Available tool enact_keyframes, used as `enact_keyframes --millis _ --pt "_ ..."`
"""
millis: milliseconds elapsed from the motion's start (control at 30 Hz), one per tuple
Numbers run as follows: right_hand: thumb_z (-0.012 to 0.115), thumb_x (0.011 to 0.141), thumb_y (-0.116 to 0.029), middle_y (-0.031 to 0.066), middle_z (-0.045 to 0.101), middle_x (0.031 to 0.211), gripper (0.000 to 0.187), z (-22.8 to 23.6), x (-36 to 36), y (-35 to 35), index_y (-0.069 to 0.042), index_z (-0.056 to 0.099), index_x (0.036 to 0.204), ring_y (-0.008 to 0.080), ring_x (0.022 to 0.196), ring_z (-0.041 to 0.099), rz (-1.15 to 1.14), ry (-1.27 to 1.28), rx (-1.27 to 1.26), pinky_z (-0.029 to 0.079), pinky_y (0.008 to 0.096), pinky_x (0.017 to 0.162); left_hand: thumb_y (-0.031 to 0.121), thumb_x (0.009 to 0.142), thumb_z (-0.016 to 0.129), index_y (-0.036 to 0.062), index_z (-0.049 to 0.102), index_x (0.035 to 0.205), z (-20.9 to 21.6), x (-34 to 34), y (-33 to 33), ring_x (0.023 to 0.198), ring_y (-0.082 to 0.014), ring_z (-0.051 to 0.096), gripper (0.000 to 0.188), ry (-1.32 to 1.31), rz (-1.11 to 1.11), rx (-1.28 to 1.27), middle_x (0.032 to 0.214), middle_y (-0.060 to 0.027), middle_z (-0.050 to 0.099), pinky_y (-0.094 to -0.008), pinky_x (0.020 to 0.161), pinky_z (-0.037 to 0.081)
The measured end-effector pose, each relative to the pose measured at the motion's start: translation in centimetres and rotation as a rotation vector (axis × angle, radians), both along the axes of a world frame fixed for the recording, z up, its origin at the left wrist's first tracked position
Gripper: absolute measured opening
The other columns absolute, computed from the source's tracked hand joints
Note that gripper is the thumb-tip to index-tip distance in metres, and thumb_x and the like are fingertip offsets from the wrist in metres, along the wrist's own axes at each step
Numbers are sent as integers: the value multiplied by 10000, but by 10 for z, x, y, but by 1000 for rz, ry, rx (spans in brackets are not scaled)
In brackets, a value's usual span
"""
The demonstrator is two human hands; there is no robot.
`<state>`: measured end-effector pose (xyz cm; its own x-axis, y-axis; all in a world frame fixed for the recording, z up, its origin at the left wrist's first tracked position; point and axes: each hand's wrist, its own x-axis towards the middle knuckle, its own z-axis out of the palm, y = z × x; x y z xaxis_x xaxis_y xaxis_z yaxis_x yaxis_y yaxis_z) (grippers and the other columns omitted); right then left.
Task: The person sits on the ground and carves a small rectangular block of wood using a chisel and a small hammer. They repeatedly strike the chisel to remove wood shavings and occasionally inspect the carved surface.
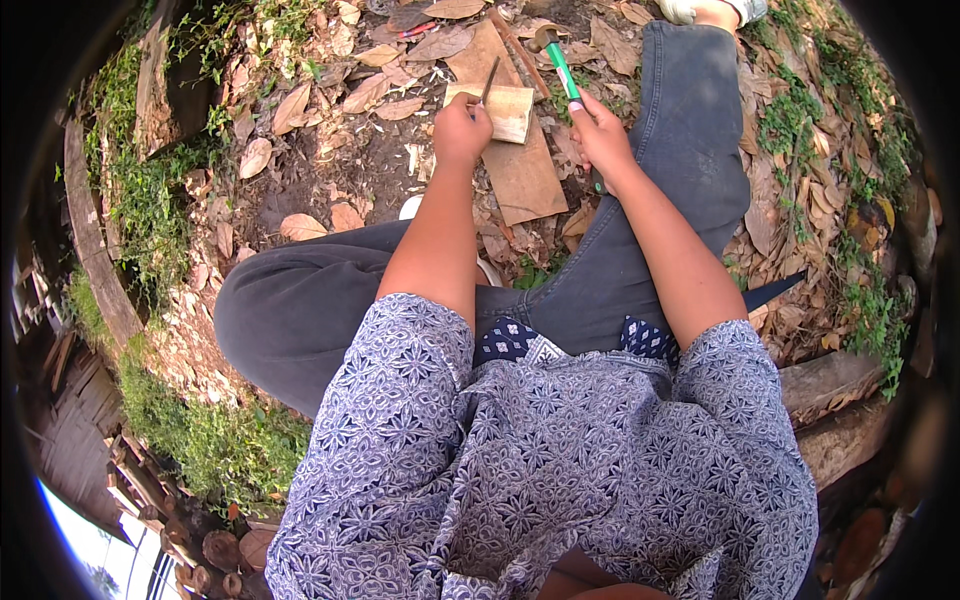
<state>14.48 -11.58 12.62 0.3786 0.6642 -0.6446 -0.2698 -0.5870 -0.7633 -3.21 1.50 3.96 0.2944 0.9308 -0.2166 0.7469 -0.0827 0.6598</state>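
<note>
My left hand [462, 130] is closed around a thin dark metal rod [490, 80], which could be a chisel or a large nail. The rod leans over a small pale wood block [514, 112], and my fingers rest at the block's left side. Under the block lies a longer brown wooden board [528, 185] on the ground. To the right of the block, my right hand [601, 138] grips a hammer [565, 72] by its green handle, with the head pointing up and away from me. Where the rod's lower tip sits is hidden by my fingers.
A narrow wood strip [518, 55] lies beside the board. Dry leaves [290, 108] and pale wood chips cover the soil. My bent left leg [300, 300] and outstretched right leg [692, 130] flank the board. A weathered log [160, 90] stands at the far left.
</note>
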Motion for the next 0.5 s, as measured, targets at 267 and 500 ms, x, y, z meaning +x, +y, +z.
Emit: enact_keyframes --millis 267,500 --pt "521 1052 -278 -29 496 700 501 -10 1 -1 -259 454 1549 62 477 418 -10 -18 -6 398 265 429 270 921 671 67 721 998 -2 4 -2 858 -347 736 223 -14 8 -45 887 -156 759 -443 785 569" --pt "520 1054 -279 -14 512 722 503 -9 -1 1 -263 449 1552 70 478 433 9 -38 -23 411 264 436 309 958 644 74 688 1034 -13 3 3 648 -264 711 251 49 10 9 689 -95 719 -403 664 539"
